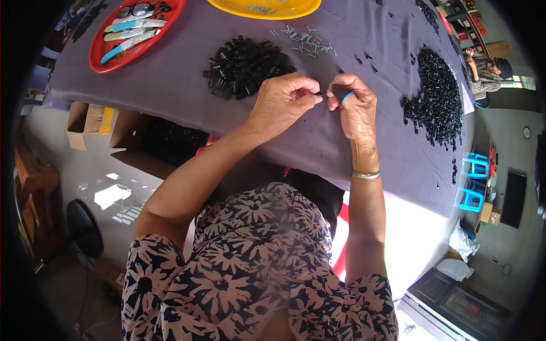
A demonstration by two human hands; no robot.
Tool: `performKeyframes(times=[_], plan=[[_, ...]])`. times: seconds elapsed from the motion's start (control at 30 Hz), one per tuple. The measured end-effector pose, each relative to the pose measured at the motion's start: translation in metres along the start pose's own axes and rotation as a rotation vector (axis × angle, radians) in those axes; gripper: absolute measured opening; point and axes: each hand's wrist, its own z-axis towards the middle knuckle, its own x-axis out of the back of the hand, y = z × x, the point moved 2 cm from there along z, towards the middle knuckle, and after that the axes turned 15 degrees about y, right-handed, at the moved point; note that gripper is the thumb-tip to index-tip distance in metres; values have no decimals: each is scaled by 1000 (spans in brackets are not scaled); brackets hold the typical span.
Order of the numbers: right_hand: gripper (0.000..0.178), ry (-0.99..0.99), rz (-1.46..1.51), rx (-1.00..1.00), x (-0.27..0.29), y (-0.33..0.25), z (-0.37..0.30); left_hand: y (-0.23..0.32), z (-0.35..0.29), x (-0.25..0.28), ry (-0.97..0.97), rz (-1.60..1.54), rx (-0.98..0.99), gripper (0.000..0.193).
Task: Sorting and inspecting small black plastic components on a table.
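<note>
Both hands meet in front of me, fingertips nearly touching, above the near part of the table. My left hand (284, 102) is closed in a pinch on a small black piece (319, 94), mostly covered by the fingers. Just to its right, my right hand (357, 105) has its fingers curled together. A dark thing with a blue edge (346, 97) shows at its thumb; whether it is held or worn I cannot tell. Beyond my left hand lies a heap of short black plastic parts (247, 65). Small grey pin-like pieces (307, 40) are scattered behind the hands.
A red tray (101, 62) at far left carries blue- and white-handled tools and glasses. A yellow tray (267, 14) stands at the far edge of view. Smaller black parts (435, 96) form a pile at right on the grey-purple tablecloth (398, 165). A cardboard box (142, 156) sits below the table's left edge.
</note>
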Motion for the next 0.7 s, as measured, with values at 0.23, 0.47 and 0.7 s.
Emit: performKeyframes(times=[0.23, 0.47, 0.7], plan=[[18, 30, -30, 115, 1, 10, -7, -1, -1, -2, -2, 33, 15, 13], [31, 73, -115, 215, -3, 9, -12, 0, -2, -1, -11, 28, 34, 13], [32, 47, -93, 160, -12, 4, -18, -4, 0, -1, -8, -19, 39, 11]])
